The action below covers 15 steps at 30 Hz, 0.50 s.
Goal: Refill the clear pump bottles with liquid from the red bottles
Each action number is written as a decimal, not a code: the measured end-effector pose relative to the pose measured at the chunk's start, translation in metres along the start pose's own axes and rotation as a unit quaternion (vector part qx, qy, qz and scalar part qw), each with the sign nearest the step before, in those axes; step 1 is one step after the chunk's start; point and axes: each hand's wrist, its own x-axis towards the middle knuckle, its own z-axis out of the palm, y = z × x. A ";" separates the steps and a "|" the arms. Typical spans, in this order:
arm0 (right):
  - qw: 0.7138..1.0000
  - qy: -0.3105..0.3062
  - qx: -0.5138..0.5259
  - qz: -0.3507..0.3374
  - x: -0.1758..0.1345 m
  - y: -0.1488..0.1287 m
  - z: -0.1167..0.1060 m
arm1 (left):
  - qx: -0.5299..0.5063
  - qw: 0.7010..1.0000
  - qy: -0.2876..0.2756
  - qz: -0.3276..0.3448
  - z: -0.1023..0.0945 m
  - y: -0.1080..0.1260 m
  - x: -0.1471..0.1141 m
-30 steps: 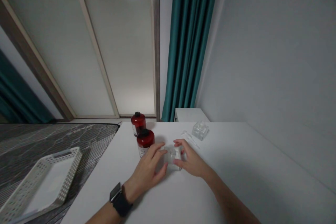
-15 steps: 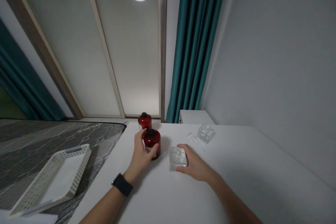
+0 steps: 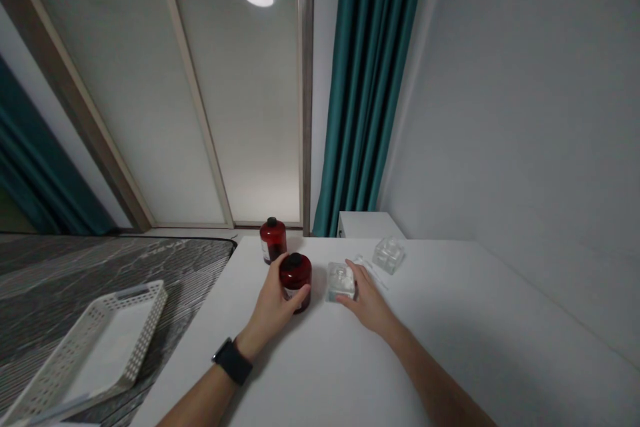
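Observation:
My left hand (image 3: 276, 299), with a dark watch on its wrist, is closed round a dark red bottle (image 3: 296, 271) with a black cap and a pale label. The bottle stands upright on the white table (image 3: 345, 360). To its right, my right hand (image 3: 367, 299) grips a clear square glass jar (image 3: 341, 281) from its right side, thumb in front and fingers behind. A second dark red bottle (image 3: 273, 240) stands farther back, apart from the held one. Behind my right hand sit another clear square glass jar (image 3: 389, 254) and some thin white sticks (image 3: 373, 271), partly hidden by the fingers.
At the lower left is a white perforated basket (image 3: 143, 333), over the dark grey patterned floor (image 3: 185, 267). A white cabinet (image 3: 373, 223) stands past the table's far edge, near a teal curtain (image 3: 370, 93). A grey wall (image 3: 525, 113) runs along the right.
The glass jar in my right hand has moved away from me, nearer the sticks. The held bottle has shifted slightly right and nearer, apart from the rear bottle. My left fingers have closed around it.

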 end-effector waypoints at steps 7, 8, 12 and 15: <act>0.999 0.022 -0.025 0.014 0.009 0.006 0.000 | 0.003 1.000 -0.015 0.005 0.002 0.004 -0.004; 0.999 0.024 -0.028 0.012 0.009 0.006 0.000 | 0.002 1.000 -0.018 0.007 0.002 0.005 -0.004; 0.998 0.041 -0.043 -0.013 0.008 0.007 0.001 | 0.015 0.999 -0.013 0.042 0.002 0.006 -0.006; 0.994 0.078 -0.066 -0.047 0.007 0.001 -0.004 | 0.067 0.992 0.008 0.108 0.002 0.003 -0.008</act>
